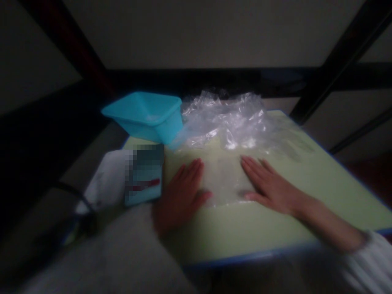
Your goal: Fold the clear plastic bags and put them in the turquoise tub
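My left hand (pixel 182 190) and my right hand (pixel 268 183) both lie flat with fingers stretched out on a pale green table (pixel 245 232). Between them, under the palms' inner edges, a flat clear plastic bag (pixel 225 179) rests on the table. Each hand presses one side of it. Behind the hands a crumpled heap of clear plastic bags (pixel 226 118) sits at the table's far side. The picture is dim and blurred.
A turquoise plastic tub (pixel 147 116) stands tilted at the table's far left corner. A small teal box (pixel 143 175) lies left of my left hand on white cloth (pixel 105 179). Dark bed-frame bars (pixel 333 53) cross behind. The table's blue edge (pixel 245 257) runs near me.
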`<state>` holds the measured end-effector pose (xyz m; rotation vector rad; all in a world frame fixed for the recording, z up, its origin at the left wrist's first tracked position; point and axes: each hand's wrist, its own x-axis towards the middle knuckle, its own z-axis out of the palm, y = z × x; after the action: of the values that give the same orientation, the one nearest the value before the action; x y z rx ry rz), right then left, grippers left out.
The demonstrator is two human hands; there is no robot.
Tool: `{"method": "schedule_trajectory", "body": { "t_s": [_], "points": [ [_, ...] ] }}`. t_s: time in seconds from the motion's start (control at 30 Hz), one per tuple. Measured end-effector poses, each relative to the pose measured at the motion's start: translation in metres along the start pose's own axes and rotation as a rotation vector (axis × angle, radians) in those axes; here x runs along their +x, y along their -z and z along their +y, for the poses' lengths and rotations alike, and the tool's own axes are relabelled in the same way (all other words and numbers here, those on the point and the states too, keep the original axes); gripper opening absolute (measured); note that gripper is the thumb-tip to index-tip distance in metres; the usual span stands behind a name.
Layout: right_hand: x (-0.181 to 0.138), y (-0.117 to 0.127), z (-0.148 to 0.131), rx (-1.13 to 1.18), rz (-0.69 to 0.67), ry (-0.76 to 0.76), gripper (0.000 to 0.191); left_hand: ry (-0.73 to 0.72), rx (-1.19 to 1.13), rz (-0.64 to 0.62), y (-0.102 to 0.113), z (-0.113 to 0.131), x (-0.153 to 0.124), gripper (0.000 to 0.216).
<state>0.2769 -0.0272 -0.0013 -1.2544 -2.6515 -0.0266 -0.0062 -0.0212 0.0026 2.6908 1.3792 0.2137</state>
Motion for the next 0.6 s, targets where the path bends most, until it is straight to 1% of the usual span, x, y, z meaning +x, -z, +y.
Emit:
{"method": "schedule_trajectory", "body": {
  "t_s": [0.2, 0.37, 0.6],
  "points": [
    [-0.0008, -0.0007, 0.0004, -0.047, -0.01, 0.0, 0.083, 0.032, 0.006, -0.036, -0.0009, -0.0006, 0.0017, 0.069],
    [-0.0025, -0.0023, 0.0014, -0.081, 0.012, -0.009, 0.083, 0.046, 0.037, -0.062, 0.0015, 0.0019, 0.0027, 0.071],
    [-0.003, -0.0022, 0.002, -0.12, 0.009, 0.008, 0.084, 0.023, 0.07, -0.035, 0.0022, 0.0026, 0.0024, 0.065]
  ]
}}
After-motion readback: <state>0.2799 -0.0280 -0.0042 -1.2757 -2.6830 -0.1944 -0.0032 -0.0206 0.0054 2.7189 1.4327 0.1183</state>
